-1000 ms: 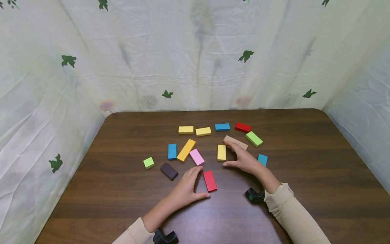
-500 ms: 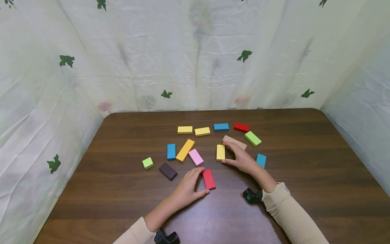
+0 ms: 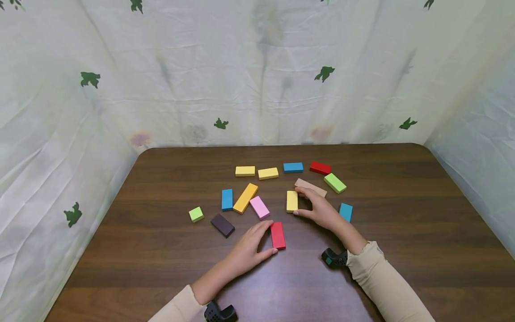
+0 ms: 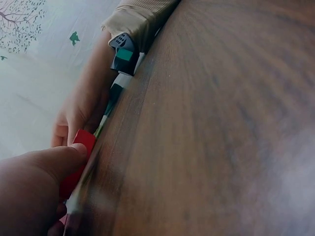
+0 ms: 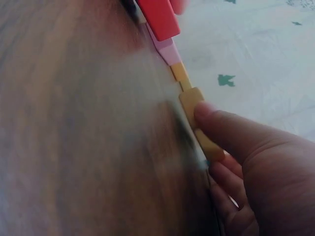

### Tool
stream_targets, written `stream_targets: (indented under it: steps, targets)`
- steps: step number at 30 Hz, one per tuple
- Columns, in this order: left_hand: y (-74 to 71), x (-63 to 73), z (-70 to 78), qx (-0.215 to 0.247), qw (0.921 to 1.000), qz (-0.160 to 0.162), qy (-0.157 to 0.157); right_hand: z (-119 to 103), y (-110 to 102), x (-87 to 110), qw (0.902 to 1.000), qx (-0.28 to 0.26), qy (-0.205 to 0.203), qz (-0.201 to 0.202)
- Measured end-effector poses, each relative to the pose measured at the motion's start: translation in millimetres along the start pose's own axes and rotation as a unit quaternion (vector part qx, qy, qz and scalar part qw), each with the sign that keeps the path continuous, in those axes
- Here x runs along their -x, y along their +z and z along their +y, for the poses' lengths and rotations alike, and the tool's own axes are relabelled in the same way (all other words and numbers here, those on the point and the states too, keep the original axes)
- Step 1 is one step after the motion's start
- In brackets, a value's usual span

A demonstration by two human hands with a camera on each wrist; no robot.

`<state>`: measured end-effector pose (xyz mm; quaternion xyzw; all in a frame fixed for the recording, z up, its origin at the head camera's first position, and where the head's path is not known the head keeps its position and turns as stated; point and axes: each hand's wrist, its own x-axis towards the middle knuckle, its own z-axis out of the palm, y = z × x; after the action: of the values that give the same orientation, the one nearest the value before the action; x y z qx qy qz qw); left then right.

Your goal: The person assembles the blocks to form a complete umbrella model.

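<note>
My left hand [image 3: 246,249] pinches a red block [image 3: 278,235] lengthwise, fingers at its far end and thumb at its near end. In the left wrist view the thumb presses on the red block's [image 4: 78,167] end. To the right, my right hand [image 3: 322,212] grips a yellow block [image 3: 292,201] the same way. The right wrist view shows the thumb on that yellow block [image 5: 189,108], with the fingers partly hidden behind it. Just beyond the right fingertips lies a tan block [image 3: 311,187]. A pink block [image 3: 259,208] is close to the left fingertips.
Around the hands lie an orange block [image 3: 245,198], a dark block [image 3: 222,225], a small green block [image 3: 196,214] and blue blocks [image 3: 227,200]. Farther back are yellow blocks [image 3: 245,171], a red block [image 3: 320,168] and a green block [image 3: 335,183] on the wooden table [image 3: 402,201].
The left thumb and fingers have come against the near red block, which has turned slightly and shifted a little away from me. The right thumb has moved left onto the yellow block.
</note>
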<state>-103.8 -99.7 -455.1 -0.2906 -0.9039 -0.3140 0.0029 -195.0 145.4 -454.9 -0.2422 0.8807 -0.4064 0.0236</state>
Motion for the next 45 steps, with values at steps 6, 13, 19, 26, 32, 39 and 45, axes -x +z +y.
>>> stream_targets:
  steps: [6, 13, 19, 26, 32, 39, 45]
  targets:
    - [1.3, 0.0, 0.2, 0.017, 0.9998, -0.012, -0.005, -2.6, 1.1, 0.8, 1.0, -0.008, -0.004, -0.001]
    - [1.4, -1.3, -0.3, 0.019, 0.9996, -0.02, -0.004, -8.2, 3.5, 0.4, 0.9999, -0.004, -0.013, -0.009]
    - [2.3, -4.1, 1.3, 0.004, 0.9995, -0.032, 0.007, -10.0, 6.6, 0.1, 0.9991, 0.013, -0.038, -0.013]
    - [5.3, -8.8, 4.6, -0.012, 0.9991, -0.039, 0.013, -12.2, 9.1, 0.8, 0.9985, 0.025, -0.041, -0.025]
    - [7.7, -11.5, 5.5, -0.021, 0.9992, -0.031, 0.013, -13.1, 8.7, 1.4, 0.9982, 0.028, -0.04, -0.034]
    - [9.6, -15.2, 7.1, -0.028, 0.9994, -0.022, 0.006, -12.2, 9.4, 2.3, 0.9975, 0.028, -0.046, -0.046]
    - [11.0, -16.7, 7.0, -0.022, 0.9997, -0.014, -0.002, -13.6, 9.3, 3.2, 0.9979, 0.02, -0.03, -0.053]
